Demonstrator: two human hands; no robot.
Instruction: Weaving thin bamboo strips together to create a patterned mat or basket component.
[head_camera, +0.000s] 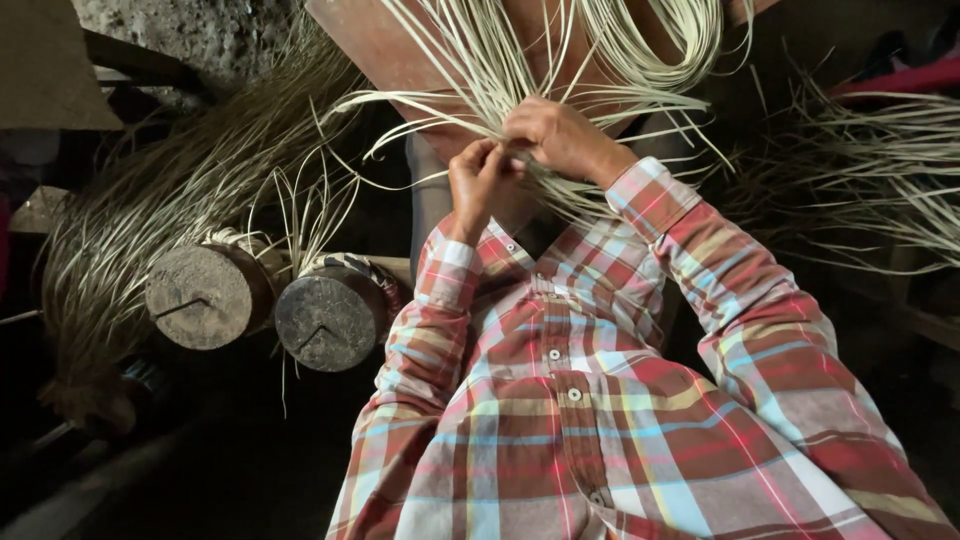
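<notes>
The fingers of the left hand (476, 176) are curled shut, pinching a few of the pale cane strips (520, 75) where they cross; the fingers of the right hand (552, 135) are bent down over the same spot, closed on the strips from above. The two hands touch each other just in front of the person's chest.

The strips lie over a reddish-brown board (375, 45) that slopes away from the person at the top of the view. From the point where the hands hold them, they fan outward to the left, upward and to the right, and some curve round in a loop near the top edge.

A large sheaf of loose strips (160, 200) spreads across the left side, and another sheaf (860, 170) lies on the right, well apart from the hands.

The plaid shirt (590, 420), in red, blue and yellow checks, fills the lower middle, its cuffs at both wrists.

Two round wooden blocks (265, 300) stand side by side at the left, below the left hand; each has a woven band around its edge and a notch cut into its flat face.
</notes>
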